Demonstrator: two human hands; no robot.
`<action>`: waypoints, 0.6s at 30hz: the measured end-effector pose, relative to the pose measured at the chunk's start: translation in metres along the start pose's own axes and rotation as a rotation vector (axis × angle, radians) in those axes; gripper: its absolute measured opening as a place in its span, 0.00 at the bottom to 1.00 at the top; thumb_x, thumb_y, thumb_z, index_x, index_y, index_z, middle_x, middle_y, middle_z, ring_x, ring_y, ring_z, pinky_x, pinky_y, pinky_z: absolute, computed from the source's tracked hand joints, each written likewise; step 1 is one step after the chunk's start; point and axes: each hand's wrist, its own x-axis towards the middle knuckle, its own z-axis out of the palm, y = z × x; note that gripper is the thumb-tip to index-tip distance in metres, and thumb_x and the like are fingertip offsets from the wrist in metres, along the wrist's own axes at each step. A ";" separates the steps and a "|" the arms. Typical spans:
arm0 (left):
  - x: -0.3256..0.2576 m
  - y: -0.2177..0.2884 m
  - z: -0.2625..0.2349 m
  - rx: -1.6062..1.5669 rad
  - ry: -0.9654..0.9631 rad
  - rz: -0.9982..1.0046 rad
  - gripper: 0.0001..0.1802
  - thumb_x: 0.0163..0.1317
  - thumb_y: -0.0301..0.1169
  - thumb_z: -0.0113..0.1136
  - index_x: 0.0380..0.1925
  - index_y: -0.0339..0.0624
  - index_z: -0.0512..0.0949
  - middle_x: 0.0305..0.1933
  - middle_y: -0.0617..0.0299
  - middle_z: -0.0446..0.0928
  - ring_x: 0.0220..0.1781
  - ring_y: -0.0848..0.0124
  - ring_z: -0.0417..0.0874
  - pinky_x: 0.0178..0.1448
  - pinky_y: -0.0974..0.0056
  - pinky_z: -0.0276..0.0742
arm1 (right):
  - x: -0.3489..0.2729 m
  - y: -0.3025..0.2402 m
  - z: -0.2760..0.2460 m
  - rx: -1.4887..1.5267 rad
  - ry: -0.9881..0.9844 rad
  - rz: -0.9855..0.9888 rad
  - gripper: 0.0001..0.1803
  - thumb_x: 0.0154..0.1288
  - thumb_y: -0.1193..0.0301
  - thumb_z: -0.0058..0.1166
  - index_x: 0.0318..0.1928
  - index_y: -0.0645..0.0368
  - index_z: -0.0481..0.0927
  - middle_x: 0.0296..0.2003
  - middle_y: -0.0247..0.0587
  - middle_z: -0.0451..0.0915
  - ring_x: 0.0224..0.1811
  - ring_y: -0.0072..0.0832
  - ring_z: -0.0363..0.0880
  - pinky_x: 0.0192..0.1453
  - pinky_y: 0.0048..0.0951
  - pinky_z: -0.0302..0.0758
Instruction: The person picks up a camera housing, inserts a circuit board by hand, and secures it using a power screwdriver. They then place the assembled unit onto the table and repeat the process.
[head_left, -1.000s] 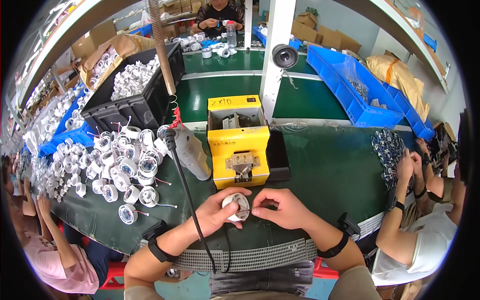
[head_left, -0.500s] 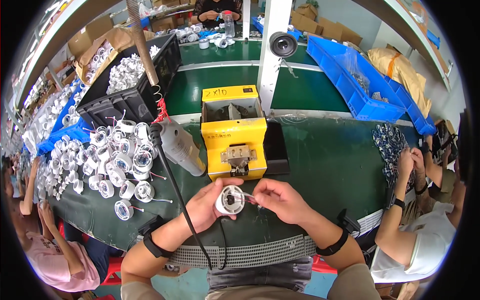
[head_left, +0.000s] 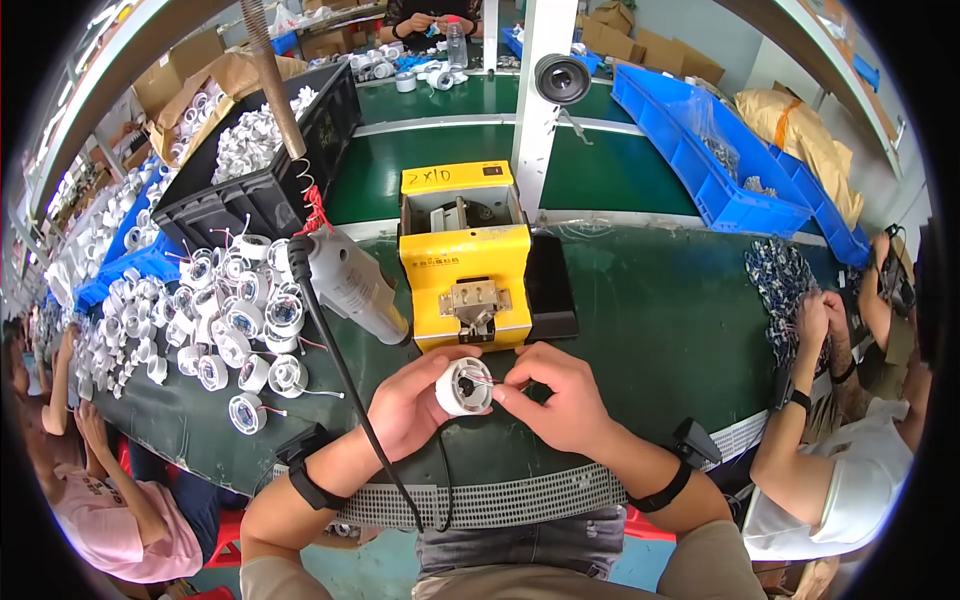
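My left hand (head_left: 405, 408) is closed round a white round plastic housing (head_left: 453, 394), its open face turned to the right and toward me. Inside the housing shows a dark centre. Thin wires (head_left: 484, 380) come out of the opening. My right hand (head_left: 562, 402) pinches these wires between thumb and fingertips, close to the housing's rim. Just beyond both hands stands a yellow machine (head_left: 466, 252) with a metal block on its front. A grey electric screwdriver (head_left: 358, 288) hangs left of it, and a black cable (head_left: 340, 358) passes over my left forearm.
Many white housings with wires (head_left: 243, 320) are heaped on the left of the green table (head_left: 640, 330). Behind them stands a black crate (head_left: 245, 205) of white parts. Blue trays (head_left: 715, 190) sit at the far right. Co-workers sit on both sides, one handling small dark parts (head_left: 780, 290).
My right fingers have come left, nearer the housing, still pinching the wires. The housing is turned slightly more to the right. Both hands have shifted slightly away from me.
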 end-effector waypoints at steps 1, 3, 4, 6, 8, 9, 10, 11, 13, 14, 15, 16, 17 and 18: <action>0.001 0.001 0.001 0.009 -0.005 0.000 0.22 0.72 0.37 0.41 0.59 0.33 0.66 0.52 0.55 0.75 0.53 0.62 0.80 0.59 0.52 0.76 | 0.000 0.002 0.000 -0.001 0.001 -0.002 0.07 0.54 0.77 0.64 0.28 0.63 0.77 0.27 0.43 0.78 0.31 0.35 0.78 0.45 0.31 0.75; 0.001 -0.001 0.003 0.001 0.004 -0.003 0.22 0.72 0.37 0.41 0.59 0.33 0.66 0.52 0.54 0.75 0.53 0.62 0.80 0.59 0.52 0.76 | -0.001 0.005 0.000 -0.056 0.005 -0.054 0.07 0.52 0.77 0.64 0.27 0.63 0.77 0.27 0.42 0.78 0.30 0.35 0.78 0.41 0.31 0.75; 0.001 -0.001 0.003 -0.008 0.017 -0.007 0.22 0.72 0.37 0.41 0.59 0.33 0.66 0.52 0.54 0.75 0.53 0.62 0.79 0.60 0.53 0.76 | -0.001 0.004 0.001 -0.056 0.005 -0.058 0.07 0.52 0.77 0.64 0.27 0.63 0.77 0.27 0.42 0.78 0.30 0.35 0.78 0.41 0.31 0.75; 0.001 0.000 0.005 0.010 0.011 -0.012 0.22 0.72 0.37 0.42 0.59 0.33 0.66 0.52 0.54 0.75 0.53 0.62 0.79 0.60 0.54 0.75 | -0.001 0.003 0.002 -0.080 0.027 -0.077 0.08 0.52 0.77 0.65 0.27 0.62 0.77 0.26 0.41 0.77 0.28 0.34 0.77 0.36 0.30 0.74; -0.001 -0.001 0.007 0.024 0.007 -0.024 0.23 0.72 0.36 0.43 0.60 0.33 0.65 0.52 0.55 0.76 0.53 0.63 0.79 0.60 0.56 0.75 | -0.001 -0.003 0.003 -0.061 0.016 -0.046 0.08 0.52 0.77 0.65 0.27 0.62 0.77 0.25 0.41 0.76 0.28 0.32 0.77 0.35 0.29 0.74; -0.002 0.000 0.010 0.053 0.020 -0.032 0.22 0.72 0.35 0.44 0.60 0.33 0.66 0.53 0.55 0.76 0.53 0.64 0.79 0.60 0.57 0.75 | -0.001 -0.005 0.005 -0.043 0.004 -0.014 0.08 0.52 0.76 0.66 0.28 0.62 0.77 0.25 0.40 0.75 0.28 0.31 0.76 0.33 0.28 0.73; -0.003 0.001 0.012 0.081 0.029 -0.040 0.22 0.71 0.34 0.45 0.61 0.33 0.66 0.53 0.56 0.76 0.54 0.65 0.79 0.60 0.59 0.75 | -0.002 -0.005 0.006 -0.044 0.005 -0.013 0.08 0.52 0.76 0.66 0.28 0.62 0.77 0.25 0.40 0.75 0.28 0.31 0.76 0.33 0.28 0.73; -0.003 0.001 0.011 0.080 0.028 -0.041 0.22 0.71 0.34 0.45 0.61 0.33 0.66 0.53 0.56 0.76 0.54 0.65 0.79 0.60 0.59 0.75 | -0.003 -0.005 0.007 -0.042 0.024 0.014 0.08 0.52 0.76 0.66 0.29 0.61 0.78 0.26 0.39 0.74 0.28 0.30 0.76 0.32 0.26 0.73; -0.003 0.000 0.007 0.126 -0.004 -0.046 0.21 0.71 0.32 0.48 0.60 0.33 0.68 0.53 0.56 0.76 0.54 0.67 0.79 0.59 0.60 0.75 | -0.002 -0.008 0.007 -0.040 0.040 0.040 0.08 0.52 0.76 0.66 0.30 0.61 0.79 0.27 0.39 0.74 0.28 0.28 0.76 0.32 0.25 0.72; -0.003 -0.001 0.005 0.125 -0.002 -0.044 0.21 0.71 0.32 0.48 0.60 0.33 0.68 0.53 0.56 0.76 0.54 0.67 0.79 0.59 0.60 0.75 | 0.000 -0.012 0.005 -0.038 0.071 0.019 0.08 0.52 0.77 0.66 0.31 0.60 0.79 0.29 0.39 0.74 0.28 0.28 0.76 0.32 0.24 0.72; -0.002 -0.002 0.003 0.090 0.012 -0.002 0.20 0.71 0.32 0.47 0.59 0.33 0.70 0.53 0.56 0.76 0.54 0.67 0.79 0.59 0.60 0.75 | 0.003 -0.015 0.004 -0.037 0.103 -0.002 0.08 0.52 0.78 0.66 0.33 0.60 0.80 0.31 0.39 0.74 0.28 0.27 0.76 0.31 0.24 0.73; -0.002 -0.004 0.002 0.052 0.022 0.034 0.19 0.71 0.31 0.47 0.58 0.33 0.71 0.53 0.56 0.76 0.54 0.68 0.79 0.59 0.61 0.75 | 0.004 -0.013 0.002 -0.039 0.101 0.002 0.08 0.52 0.78 0.66 0.33 0.60 0.80 0.31 0.39 0.74 0.28 0.27 0.76 0.31 0.24 0.73; -0.002 -0.004 0.003 0.048 0.023 0.030 0.19 0.71 0.31 0.47 0.58 0.33 0.71 0.53 0.56 0.76 0.54 0.68 0.79 0.59 0.61 0.75 | 0.004 -0.010 -0.003 -0.152 0.132 -0.101 0.08 0.52 0.79 0.65 0.34 0.60 0.81 0.33 0.39 0.74 0.29 0.27 0.77 0.32 0.25 0.74; 0.000 -0.001 0.005 0.029 0.029 0.075 0.19 0.71 0.31 0.48 0.57 0.33 0.71 0.53 0.56 0.77 0.54 0.68 0.79 0.59 0.60 0.75 | 0.004 -0.006 -0.008 -0.265 0.161 -0.205 0.09 0.52 0.80 0.65 0.35 0.60 0.81 0.34 0.39 0.74 0.30 0.28 0.77 0.33 0.26 0.75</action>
